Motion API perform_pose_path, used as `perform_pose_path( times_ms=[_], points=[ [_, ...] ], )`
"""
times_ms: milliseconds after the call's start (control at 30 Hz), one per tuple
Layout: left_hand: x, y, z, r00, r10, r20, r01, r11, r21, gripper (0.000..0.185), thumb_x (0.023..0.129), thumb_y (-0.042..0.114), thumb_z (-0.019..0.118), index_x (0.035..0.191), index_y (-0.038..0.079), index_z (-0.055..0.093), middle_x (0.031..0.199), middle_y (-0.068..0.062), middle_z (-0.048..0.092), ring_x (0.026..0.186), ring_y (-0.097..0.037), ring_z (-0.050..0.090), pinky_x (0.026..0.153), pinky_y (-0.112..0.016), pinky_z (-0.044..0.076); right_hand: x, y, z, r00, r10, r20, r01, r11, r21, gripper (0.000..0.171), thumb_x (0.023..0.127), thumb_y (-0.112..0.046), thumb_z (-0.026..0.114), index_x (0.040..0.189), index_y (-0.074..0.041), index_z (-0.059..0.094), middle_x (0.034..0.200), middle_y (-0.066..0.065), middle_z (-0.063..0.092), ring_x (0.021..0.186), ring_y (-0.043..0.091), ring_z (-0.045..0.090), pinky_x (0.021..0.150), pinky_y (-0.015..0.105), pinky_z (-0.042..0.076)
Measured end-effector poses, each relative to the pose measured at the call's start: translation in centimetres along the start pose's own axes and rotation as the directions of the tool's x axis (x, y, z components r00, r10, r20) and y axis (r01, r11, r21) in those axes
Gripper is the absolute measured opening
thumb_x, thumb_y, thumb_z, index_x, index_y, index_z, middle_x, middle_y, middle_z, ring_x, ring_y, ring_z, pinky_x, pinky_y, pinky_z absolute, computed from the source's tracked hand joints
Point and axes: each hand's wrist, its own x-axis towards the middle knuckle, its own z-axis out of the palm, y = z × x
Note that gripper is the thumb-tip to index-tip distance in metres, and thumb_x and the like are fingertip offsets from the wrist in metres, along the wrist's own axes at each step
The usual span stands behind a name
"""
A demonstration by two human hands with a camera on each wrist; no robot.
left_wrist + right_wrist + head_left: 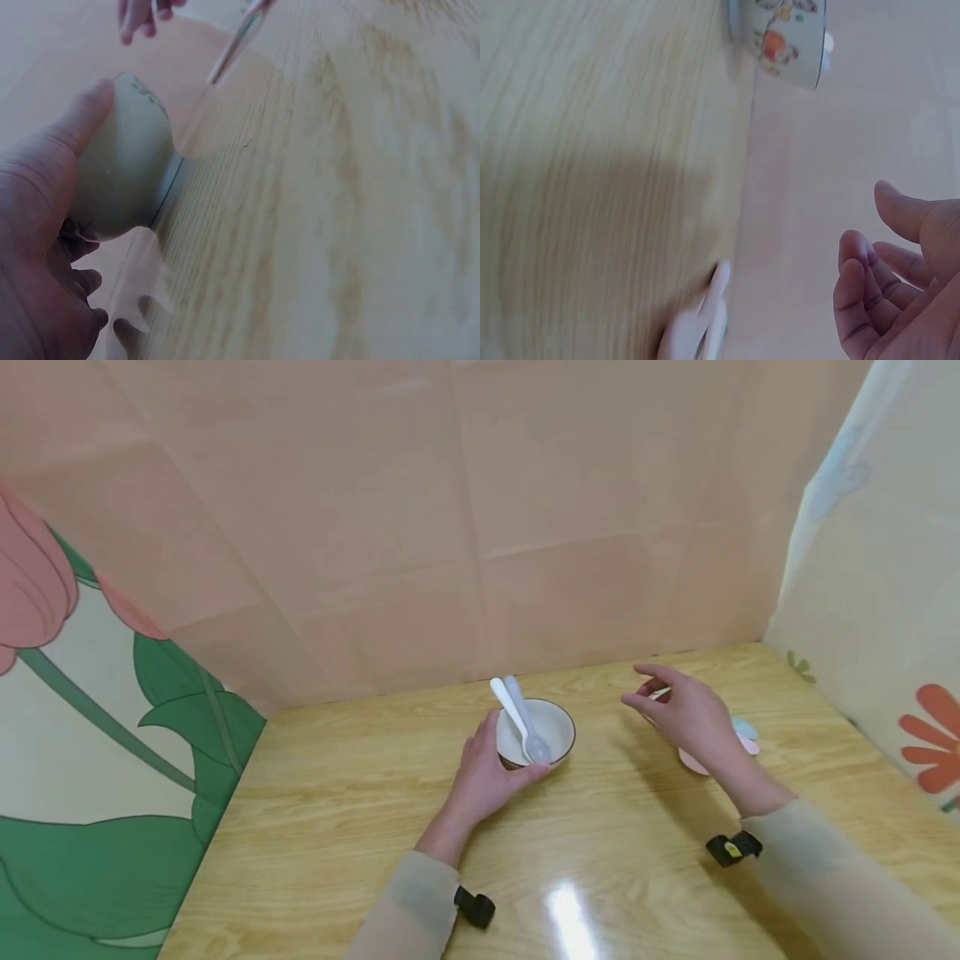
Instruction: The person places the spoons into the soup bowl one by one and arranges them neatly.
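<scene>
A white bowl (557, 727) with a dark rim stands on the table, and two spoons lean in it, one with a white handle (507, 700) and one greyish (537, 747). My left hand (489, 777) grips the bowl from the left, thumb along the near side and fingers round the far side. Flower prints on the bowl (791, 45) show in the right wrist view. My right hand (690, 714) hovers right of the bowl, fingers loosely bent and holding nothing. Below it lie several spoon-like pieces, among them a pink one (693, 762) and a light blue one (744, 728), partly hidden by the hand.
The wood-grain table (337, 810) ends at a pinkish cloth wall (375, 543) behind the bowl. Printed flower panels stand at the left (165, 727) and right (885, 610). Each wrist carries a black camera strap.
</scene>
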Motion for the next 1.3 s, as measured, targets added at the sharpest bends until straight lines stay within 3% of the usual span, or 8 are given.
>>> perform_pose_path(
  times_ms=[367, 1000, 1300],
  points=[
    [-0.1, 0.2, -0.2, 1.000, 0.009, -0.005, -0.009, 1.000, -0.007, 0.110, 0.084, 0.063, 0.092, 0.167, 0.019, 0.036, 0.153, -0.003, 0.056, 0.133, -0.032, 0.052, 0.110, -0.054, 0.046, -0.3, 2.9, -1.1, 0.998, 0.034, 0.054, -0.029, 0.995, -0.091, 0.077, 0.107, -0.052, 0.071, 0.163, -0.004, 0.050, 0.127, 0.014, 0.076, 0.110, 0.039, 0.073, 0.079, 0.051, 0.052],
    [0.2, 0.1, -0.1, 1.000, 0.017, -0.003, -0.017, 1.000, -0.009, 0.110, 0.084, 0.061, 0.094, 0.167, 0.019, 0.036, 0.153, -0.003, 0.056, 0.133, -0.030, 0.052, 0.111, -0.052, 0.045, 0.1, 6.5, -1.1, 0.987, 0.070, 0.145, -0.054, 0.992, -0.111, 0.070, 0.107, -0.040, 0.075, 0.158, 0.002, 0.054, 0.119, 0.018, 0.078, 0.104, 0.041, 0.072, 0.079, 0.049, 0.050],
    [0.1, 0.4, -0.2, 1.000, 0.019, 0.000, -0.019, 1.000, -0.012, 0.110, 0.084, 0.062, 0.093, 0.167, 0.019, 0.035, 0.152, -0.004, 0.056, 0.133, -0.030, 0.053, 0.111, -0.053, 0.045, 0.0, 7.6, -0.9, 0.980, 0.077, 0.185, -0.056, 0.992, -0.117, 0.067, 0.108, -0.038, 0.074, 0.155, 0.006, 0.054, 0.121, 0.027, 0.075, 0.109, 0.050, 0.070, 0.087, 0.063, 0.052]
  ],
)
